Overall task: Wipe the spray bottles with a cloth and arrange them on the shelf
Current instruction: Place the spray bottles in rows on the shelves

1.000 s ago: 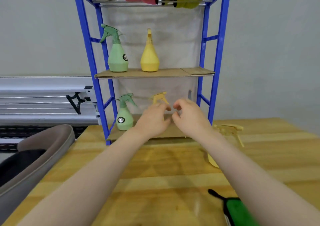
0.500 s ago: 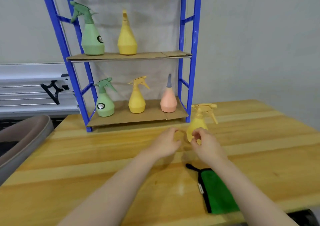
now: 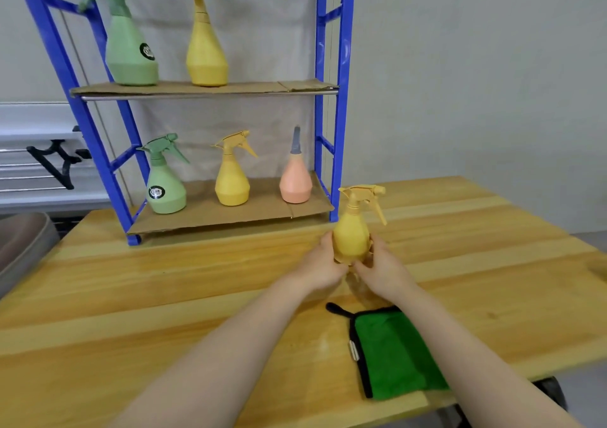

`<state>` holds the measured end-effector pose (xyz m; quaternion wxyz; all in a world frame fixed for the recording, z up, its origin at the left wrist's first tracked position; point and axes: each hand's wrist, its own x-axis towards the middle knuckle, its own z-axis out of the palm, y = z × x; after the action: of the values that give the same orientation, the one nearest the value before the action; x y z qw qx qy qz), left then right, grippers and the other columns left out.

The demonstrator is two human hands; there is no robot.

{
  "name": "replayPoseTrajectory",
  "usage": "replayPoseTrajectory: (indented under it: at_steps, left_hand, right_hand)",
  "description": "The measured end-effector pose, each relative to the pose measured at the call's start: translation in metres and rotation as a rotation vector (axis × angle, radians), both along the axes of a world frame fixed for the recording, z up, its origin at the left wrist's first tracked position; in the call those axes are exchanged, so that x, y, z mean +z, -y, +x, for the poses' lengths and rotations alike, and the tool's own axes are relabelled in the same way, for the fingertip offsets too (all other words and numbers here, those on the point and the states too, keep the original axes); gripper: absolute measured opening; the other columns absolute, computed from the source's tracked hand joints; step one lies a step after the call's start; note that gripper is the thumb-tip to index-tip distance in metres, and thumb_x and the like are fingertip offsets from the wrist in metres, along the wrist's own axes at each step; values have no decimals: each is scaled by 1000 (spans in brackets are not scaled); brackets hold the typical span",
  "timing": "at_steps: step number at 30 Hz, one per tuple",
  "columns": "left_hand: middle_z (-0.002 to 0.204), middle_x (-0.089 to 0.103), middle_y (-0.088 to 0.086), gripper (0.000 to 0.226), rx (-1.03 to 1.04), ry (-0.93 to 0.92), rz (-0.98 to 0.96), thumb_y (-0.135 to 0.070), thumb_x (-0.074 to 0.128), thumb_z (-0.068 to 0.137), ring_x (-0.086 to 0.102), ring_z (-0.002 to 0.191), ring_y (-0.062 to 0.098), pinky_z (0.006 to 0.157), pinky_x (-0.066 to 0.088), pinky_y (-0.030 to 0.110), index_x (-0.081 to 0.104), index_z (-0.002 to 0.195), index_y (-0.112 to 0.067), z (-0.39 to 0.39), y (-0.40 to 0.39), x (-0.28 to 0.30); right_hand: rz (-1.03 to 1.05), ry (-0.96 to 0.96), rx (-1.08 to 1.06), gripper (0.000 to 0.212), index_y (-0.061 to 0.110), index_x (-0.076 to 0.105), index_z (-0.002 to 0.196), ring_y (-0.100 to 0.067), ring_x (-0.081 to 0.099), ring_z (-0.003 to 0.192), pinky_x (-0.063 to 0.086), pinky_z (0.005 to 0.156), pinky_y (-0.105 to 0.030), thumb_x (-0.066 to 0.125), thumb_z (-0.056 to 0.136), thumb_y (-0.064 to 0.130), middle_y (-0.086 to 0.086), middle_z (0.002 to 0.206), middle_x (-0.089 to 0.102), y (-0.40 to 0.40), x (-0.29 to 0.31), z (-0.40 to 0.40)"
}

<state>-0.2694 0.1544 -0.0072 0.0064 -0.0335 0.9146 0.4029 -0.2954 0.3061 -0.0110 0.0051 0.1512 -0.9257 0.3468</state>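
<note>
A yellow spray bottle (image 3: 353,230) stands upright on the wooden table (image 3: 164,289), just right of the blue shelf rack (image 3: 341,66). My left hand (image 3: 323,265) grips its base from the left and my right hand (image 3: 382,268) grips it from the right. A green cloth (image 3: 391,352) with black trim lies flat on the table near my right forearm. On the lower shelf stand a green bottle (image 3: 164,181), a yellow bottle (image 3: 232,174) and a pink bottle (image 3: 295,174). The upper shelf holds a green bottle (image 3: 129,40) and a yellow bottle (image 3: 205,46).
The upper shelf board (image 3: 295,86) is bare right of its two bottles. A grey padded seat (image 3: 23,250) sits at the left table edge. White rails with a black bracket (image 3: 56,161) run along the wall behind. The table's front edge is close on the right.
Both hands came back from the lower shelf, leaving a yellow bottle there, and moved right. They now hold the yellow bottle on the table. The camera has tilted down and right.
</note>
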Motion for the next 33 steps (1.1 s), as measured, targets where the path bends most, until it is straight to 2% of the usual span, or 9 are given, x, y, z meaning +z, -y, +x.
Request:
replayPoseTrajectory:
  at_steps: [8,12,14,17,21,25,28,31,33]
  left_hand:
    - [136,51,-1,75,24,-170,115,-42,58,77,56,117,16,99,49,41,28,145,-31,0,9,-19]
    - [133,45,2,68,52,-286,233,-35,62,78,58,112,15,95,53,40,31,138,-33,3,17,-14]
    - [131,44,4,63,55,-354,249,-28,65,82,58,107,15,94,53,35,33,136,-30,4,23,-4]
    - [130,45,1,57,28,-470,275,-18,70,87,58,104,15,90,49,24,34,129,-29,7,35,17]
    - [119,50,-16,55,11,-545,268,-20,70,88,60,91,-1,84,50,21,33,128,-25,17,53,55]
    - [116,53,-18,50,49,-629,214,-25,70,88,60,79,-6,80,54,26,37,126,-24,22,71,102]
    - [114,54,-20,47,97,-693,122,-32,70,87,60,78,0,79,53,30,38,122,-29,23,86,141]
    - [115,58,-11,50,135,-751,18,-39,70,86,62,83,9,76,52,30,41,125,-24,20,103,181]
    - [113,61,-7,51,152,-782,-48,-39,70,86,62,82,9,75,51,29,43,125,-20,13,115,206]
  right_hand:
    - [-74,-85,-70,69,15,37,143,-25,60,113,51,88,-37,67,87,41,-6,124,63,5,0,-2]
    - [-163,-169,-54,62,16,45,136,-24,63,103,52,84,-38,69,84,40,-2,111,66,13,14,3]
    - [-191,-174,-32,60,17,46,134,-21,63,97,53,82,-36,69,84,41,0,106,66,17,25,5]
    - [-259,-180,2,57,20,47,132,-18,64,95,53,83,-36,70,84,40,3,103,66,23,46,8]
    - [-305,-244,48,54,21,50,130,-17,65,93,53,85,-37,71,83,36,6,97,65,36,82,11]
    - [-322,-304,110,52,23,49,129,-20,66,92,54,85,-42,66,84,42,2,101,68,57,125,5]
    - [-302,-345,144,58,22,45,134,-18,65,95,53,86,-39,65,85,46,3,107,67,75,160,-4]
    - [-288,-404,181,65,22,46,132,-9,62,86,50,76,-29,69,80,53,10,99,62,91,198,-13]
    - [-273,-441,190,67,20,46,132,-12,62,88,49,76,-29,70,79,54,9,99,61,102,223,-24]
